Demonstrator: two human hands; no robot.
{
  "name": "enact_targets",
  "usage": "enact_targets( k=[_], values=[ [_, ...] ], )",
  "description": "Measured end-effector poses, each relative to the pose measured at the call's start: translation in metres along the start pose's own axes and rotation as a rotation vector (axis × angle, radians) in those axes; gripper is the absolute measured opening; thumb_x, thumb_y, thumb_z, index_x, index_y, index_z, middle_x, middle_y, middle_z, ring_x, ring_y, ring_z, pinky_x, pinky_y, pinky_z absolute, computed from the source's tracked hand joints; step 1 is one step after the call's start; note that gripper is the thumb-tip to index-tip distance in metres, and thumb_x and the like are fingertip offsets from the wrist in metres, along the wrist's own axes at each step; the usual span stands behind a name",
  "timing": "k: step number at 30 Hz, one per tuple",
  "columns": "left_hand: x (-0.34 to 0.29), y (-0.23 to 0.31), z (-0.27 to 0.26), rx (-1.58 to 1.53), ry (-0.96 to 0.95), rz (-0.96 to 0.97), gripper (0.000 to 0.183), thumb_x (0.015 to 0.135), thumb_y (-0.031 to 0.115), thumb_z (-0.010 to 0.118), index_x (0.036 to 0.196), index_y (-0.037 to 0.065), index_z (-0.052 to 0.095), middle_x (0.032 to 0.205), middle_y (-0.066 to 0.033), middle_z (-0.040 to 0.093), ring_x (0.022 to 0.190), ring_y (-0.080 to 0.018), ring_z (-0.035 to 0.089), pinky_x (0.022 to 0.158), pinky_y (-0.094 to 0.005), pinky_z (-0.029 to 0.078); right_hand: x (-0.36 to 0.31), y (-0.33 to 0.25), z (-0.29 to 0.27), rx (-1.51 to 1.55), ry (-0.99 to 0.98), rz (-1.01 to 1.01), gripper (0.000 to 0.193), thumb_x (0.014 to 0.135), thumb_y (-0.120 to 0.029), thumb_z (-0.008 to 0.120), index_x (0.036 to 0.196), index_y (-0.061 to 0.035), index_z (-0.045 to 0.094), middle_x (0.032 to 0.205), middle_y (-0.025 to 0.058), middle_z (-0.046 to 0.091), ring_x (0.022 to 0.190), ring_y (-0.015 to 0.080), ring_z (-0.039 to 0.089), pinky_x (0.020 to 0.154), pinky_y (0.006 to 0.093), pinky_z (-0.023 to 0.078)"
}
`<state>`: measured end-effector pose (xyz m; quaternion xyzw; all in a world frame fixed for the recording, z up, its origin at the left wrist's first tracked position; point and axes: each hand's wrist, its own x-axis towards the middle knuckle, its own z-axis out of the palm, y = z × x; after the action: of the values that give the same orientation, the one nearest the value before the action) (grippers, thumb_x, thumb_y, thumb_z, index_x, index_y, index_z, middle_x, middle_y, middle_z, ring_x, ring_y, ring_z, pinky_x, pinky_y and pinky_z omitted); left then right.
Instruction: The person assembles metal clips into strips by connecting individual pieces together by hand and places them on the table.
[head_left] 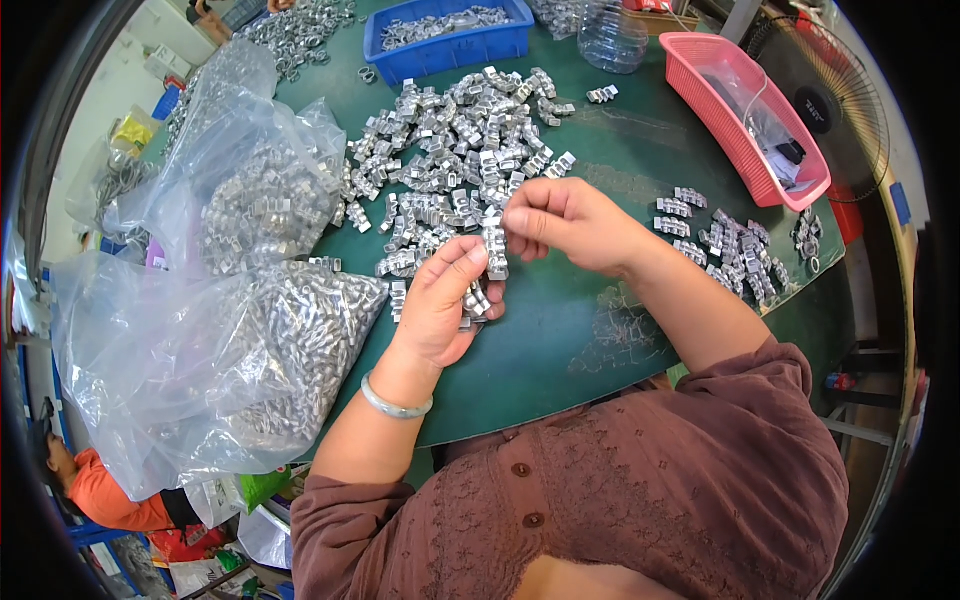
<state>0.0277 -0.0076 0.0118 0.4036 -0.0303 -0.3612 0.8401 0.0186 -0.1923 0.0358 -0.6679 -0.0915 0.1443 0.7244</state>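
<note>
My left hand is closed around several small silver metal pieces. One of them, a short ridged metal strip, stands upright between its thumb and fingers. Curled in a pinch, my right hand meets the upper end of that strip from the right. What its fingertips grip there is partly hidden. Just beyond both hands spreads a large heap of similar metal pieces on the green table. A pale bangle circles my left wrist.
Clear plastic bags full of metal parts crowd the left. A blue bin with small parts stands at the back. On the right are separate strips, a pink basket and a fan. Another person is at lower left.
</note>
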Motion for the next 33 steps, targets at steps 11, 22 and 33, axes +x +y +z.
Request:
enact_targets(
  k=[11,22,33],
  values=[
    [0.0013,0.0054,-0.005,-0.035,-0.067,-0.147,0.017,0.085,0.022,0.049,0.093,0.007,0.049,0.074,-0.005,0.05,0.057,-0.0111,0.045,0.046,-0.0208,0.036,0.0016,0.0023,-0.0002,0.304,0.15,0.023,0.011,0.08,-0.015,0.058,0.083,-0.0042,0.057,0.068,-0.0009,0.055,0.057,0.0069,0.05,0.052,0.0197,0.04],
    [0.0024,0.0053,-0.0051,-0.108,0.006,-0.05,0.01,0.086,0.017,0.048,0.085,0.008,0.051,0.069,-0.0024,0.051,0.056,-0.0102,0.045,0.046,-0.022,0.036,0.0015,0.0009,0.0,0.391,0.126,0.085,0.011,0.082,-0.014,0.055,0.085,-0.0032,0.056,0.069,0.0027,0.057,0.06,0.0102,0.055,0.054,0.0212,0.044],
    [0.0007,0.0042,-0.0026,-0.045,0.084,0.056,0.01,0.085,0.018,0.048,0.089,0.009,0.05,0.071,-0.0029,0.053,0.056,-0.0107,0.046,0.046,-0.0217,0.036,0.0006,0.0039,-0.0003,0.29,0.104,-0.042,0.011,0.081,-0.008,0.054,0.09,-0.0007,0.056,0.076,0.0034,0.057,0.066,0.0098,0.055,0.059,0.0219,0.045]
  ],
)
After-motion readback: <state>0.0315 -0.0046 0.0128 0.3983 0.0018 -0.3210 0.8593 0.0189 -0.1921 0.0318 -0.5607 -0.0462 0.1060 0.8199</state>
